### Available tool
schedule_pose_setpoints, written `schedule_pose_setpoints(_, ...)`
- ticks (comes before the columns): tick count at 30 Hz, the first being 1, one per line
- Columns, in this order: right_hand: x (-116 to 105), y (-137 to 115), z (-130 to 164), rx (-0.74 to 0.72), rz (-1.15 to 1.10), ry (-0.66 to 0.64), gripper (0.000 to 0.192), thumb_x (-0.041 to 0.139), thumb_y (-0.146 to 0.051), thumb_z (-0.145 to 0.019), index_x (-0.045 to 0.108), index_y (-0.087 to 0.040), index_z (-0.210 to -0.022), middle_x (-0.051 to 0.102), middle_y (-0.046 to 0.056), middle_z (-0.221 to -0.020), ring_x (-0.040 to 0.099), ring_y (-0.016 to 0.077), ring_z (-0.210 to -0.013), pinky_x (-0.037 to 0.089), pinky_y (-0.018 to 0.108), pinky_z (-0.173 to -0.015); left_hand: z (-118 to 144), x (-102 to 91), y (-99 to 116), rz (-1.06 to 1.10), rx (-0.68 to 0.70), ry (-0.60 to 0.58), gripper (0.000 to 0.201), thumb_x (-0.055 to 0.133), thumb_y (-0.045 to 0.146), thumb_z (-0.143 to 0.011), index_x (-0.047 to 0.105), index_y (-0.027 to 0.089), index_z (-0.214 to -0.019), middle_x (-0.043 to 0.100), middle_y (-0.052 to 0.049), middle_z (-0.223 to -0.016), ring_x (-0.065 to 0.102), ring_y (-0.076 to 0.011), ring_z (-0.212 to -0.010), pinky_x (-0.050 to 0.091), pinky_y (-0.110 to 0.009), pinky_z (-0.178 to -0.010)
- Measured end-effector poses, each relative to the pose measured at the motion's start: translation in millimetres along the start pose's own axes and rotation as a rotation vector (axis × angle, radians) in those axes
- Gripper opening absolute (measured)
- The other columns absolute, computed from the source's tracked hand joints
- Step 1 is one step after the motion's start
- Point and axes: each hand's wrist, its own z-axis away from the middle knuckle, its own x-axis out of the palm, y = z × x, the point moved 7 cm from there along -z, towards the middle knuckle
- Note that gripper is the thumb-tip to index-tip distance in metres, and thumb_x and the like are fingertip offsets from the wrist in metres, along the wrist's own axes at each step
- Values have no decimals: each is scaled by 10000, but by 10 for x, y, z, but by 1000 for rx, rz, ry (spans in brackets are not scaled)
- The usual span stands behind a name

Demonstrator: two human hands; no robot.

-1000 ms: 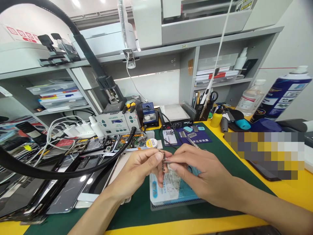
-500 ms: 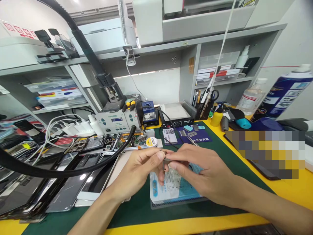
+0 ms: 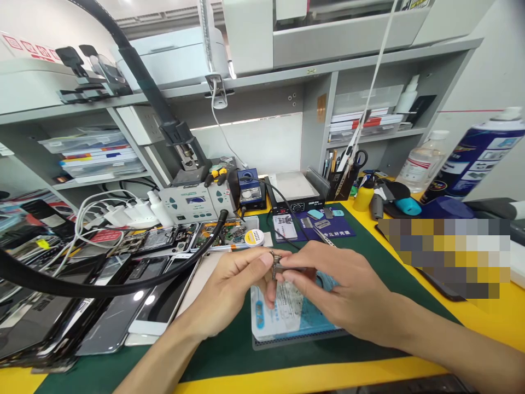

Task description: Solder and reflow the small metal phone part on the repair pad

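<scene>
Two hands (image 3: pixel 287 284), small metal part (image 3: pixel 275 265).

Print shows on the spray can (image 3: pixel 476 158), the blue mat (image 3: pixel 328 227) and the white card (image 3: pixel 284 227), all too small to read.

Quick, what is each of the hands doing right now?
Left hand: shut, pinching the small metal part by its fingertips.
Right hand: shut, pinching the same part from the other side.

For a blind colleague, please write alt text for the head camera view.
Both hands, left hand and right hand, pinch a small metal part between their fingers above a blue-and-white card on a green mat.
</scene>
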Motion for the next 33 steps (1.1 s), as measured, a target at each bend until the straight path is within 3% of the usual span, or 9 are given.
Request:
schedule_pose_setpoints(5,-6,-23,5,-40,23,9,192,628,-100,-949,686,-141,-1127,677,33,-805,579,144,-690,451,277,-606,-5,19,28,-36,31,-9,335,538,381,-1017,756,147,-1114,645,-17,-649,608,-141,-643,523,-284,-698)
schedule_pose_setpoints(14,-14,-72,-32,-64,15,9,170,638,-56,-927,694,-111,-1078,691,48,-816,577,142,-710,459,273,-617,-5,-18,-34,6,-1,36,322,577,399,-990,677,164,-794,671,-24,-686,654,-148,-651,541,-281,-659)
schedule_pose_setpoints(24,6,-94,-33,-95,44,8,168,632,-49,-930,687,-122,-1071,699,54,-832,607,146,-737,480,262,-635,-11,-20,-4,-27,3,51,411,576,438,-976,574,176,-659,503,23,-583,615,-137,-590,519,-284,-631)
schedule_pose_setpoints(33,30,-64,-14,-94,48,-19,164,610,-63,-942,681,-140,-1069,718,81,-899,620,159,-751,481,272,-615,-2,-22,-14,-14,3,45,405,563,411,-990,590,171,-665,486,25,-576,613,-139,-610,517,-295,-702)
